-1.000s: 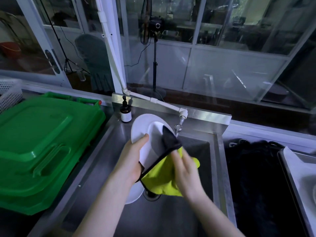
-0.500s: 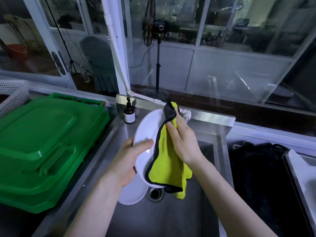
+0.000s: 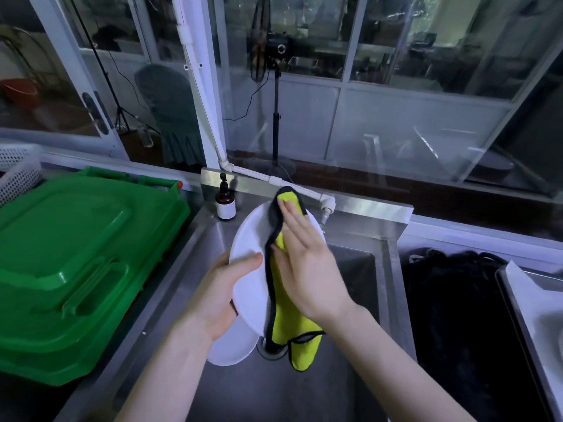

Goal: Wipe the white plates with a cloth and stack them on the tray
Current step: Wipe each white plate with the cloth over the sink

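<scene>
Wiping: left hand (image 3: 222, 296) fingers grip tilted plate (image 3: 253, 260) at its left rim over the sink (image 3: 350, 269); right hand (image 3: 307, 269) fingers flat, pressing cloth (image 3: 289, 327) lengthwise across plate face.

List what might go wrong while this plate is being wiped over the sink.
1. The left hand grips the white plate by one edge only, tilted above the steel sink; pressure from the right hand could make it slip and chip.
2. A second plate lies directly below, so a drop might break both.
3. The yellow cloth hangs toward the drain and may pick up dirty water.
</scene>
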Motion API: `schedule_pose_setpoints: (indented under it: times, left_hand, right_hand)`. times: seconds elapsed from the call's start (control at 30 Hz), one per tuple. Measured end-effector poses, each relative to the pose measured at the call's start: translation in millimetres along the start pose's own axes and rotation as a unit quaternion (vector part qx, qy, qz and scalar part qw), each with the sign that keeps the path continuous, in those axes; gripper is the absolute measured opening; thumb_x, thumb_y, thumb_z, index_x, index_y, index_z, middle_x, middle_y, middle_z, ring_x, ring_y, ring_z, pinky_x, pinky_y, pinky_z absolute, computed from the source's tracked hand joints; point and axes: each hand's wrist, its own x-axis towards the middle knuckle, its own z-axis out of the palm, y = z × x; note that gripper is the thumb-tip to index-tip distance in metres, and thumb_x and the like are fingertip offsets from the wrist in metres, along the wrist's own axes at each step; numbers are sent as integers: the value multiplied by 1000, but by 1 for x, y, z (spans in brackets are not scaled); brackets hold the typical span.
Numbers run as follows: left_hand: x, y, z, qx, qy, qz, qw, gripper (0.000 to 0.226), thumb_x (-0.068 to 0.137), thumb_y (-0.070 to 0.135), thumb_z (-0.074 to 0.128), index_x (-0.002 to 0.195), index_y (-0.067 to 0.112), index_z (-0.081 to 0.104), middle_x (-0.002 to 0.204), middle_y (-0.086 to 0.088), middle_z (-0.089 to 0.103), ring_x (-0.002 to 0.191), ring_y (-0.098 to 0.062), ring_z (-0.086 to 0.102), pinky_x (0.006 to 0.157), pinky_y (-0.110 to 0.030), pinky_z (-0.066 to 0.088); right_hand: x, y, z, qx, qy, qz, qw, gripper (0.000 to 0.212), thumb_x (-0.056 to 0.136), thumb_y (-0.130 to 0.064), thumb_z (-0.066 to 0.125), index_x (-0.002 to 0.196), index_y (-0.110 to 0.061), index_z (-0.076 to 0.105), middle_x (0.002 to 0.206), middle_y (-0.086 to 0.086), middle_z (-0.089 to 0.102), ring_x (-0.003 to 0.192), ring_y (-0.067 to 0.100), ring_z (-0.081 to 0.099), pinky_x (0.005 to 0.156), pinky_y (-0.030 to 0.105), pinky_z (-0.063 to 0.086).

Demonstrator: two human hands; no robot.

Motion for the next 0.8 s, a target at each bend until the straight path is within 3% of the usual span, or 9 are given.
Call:
schedule_pose_setpoints:
  times: [0.13, 0.23, 0.3, 0.4, 0.47, 0.6, 0.7, 0.8]
  left_hand:
    - [-1, -3, -4, -15, 9, 4, 1000, 38, 73, 28, 75, 110, 21, 79, 119, -13, 74, 110, -30, 72, 79, -35, 61]
    - [-1, -9, -14, -70, 49, 24, 996, 37, 71, 26, 76, 106, 19, 81, 116, -13, 75, 106, -30, 73, 76, -36, 61]
    - [-2, -11, -21, -101, 74, 35, 991, 33, 77, 29, 68, 105, 19, 81, 116, -12, 75, 105, -29, 73, 75, -37, 61]
    - [-2, -12, -23, -108, 80, 33, 990, 32, 79, 31, 66, 105, 21, 81, 116, -11, 75, 106, -29, 73, 74, -37, 62]
    - [-1, -10, -19, -96, 65, 23, 993, 32, 76, 29, 70, 104, 20, 82, 116, -12, 75, 105, -29, 73, 74, -37, 62]
    - [3, -7, -12, -87, 42, 24, 995, 37, 67, 29, 77, 102, 18, 82, 113, -12, 76, 103, -29, 74, 75, -36, 61]
    - [3, -4, -12, -121, 52, 52, 990, 34, 73, 33, 70, 102, 19, 83, 113, -10, 77, 102, -27, 75, 74, -36, 61]
    - [6, -3, -16, -158, 78, 90, 980, 42, 72, 39, 71, 109, 22, 80, 123, -9, 73, 112, -29, 71, 86, -45, 56]
  right_hand:
    - [8, 4, -2, 44, -1, 5, 999, 45, 101, -14, 48, 142, 3, 44, 158, 7, 31, 149, 17, 22, 121, 23, 16]
    - [6, 18, -6, 81, 39, 124, 988, 44, 102, -18, 46, 146, -10, 43, 159, -2, 30, 147, 7, 22, 119, 20, 21]
    - [-7, 23, -5, 116, 45, 154, 980, 46, 103, -18, 45, 148, -16, 40, 159, -5, 31, 147, 5, 24, 117, 18, 21]
    - [-19, 20, -5, 133, 39, 147, 979, 45, 103, -17, 44, 148, -17, 40, 159, -7, 31, 147, 5, 23, 118, 22, 21]
    - [-10, 16, -8, 114, 40, 114, 986, 42, 102, -14, 44, 143, -9, 45, 158, -7, 29, 148, 8, 22, 119, 19, 17]
    - [14, 11, -14, 51, 5, 23, 998, 44, 101, -14, 45, 143, 0, 44, 157, -2, 28, 149, 13, 21, 123, 35, 17]
    - [17, 17, -16, 87, 16, 37, 995, 42, 102, -13, 45, 143, -3, 46, 155, -7, 27, 148, 9, 20, 122, 38, 19]
    - [-6, 22, -12, 162, 33, 103, 981, 47, 103, -15, 42, 150, -15, 37, 157, -13, 26, 148, 3, 18, 122, 34, 18]
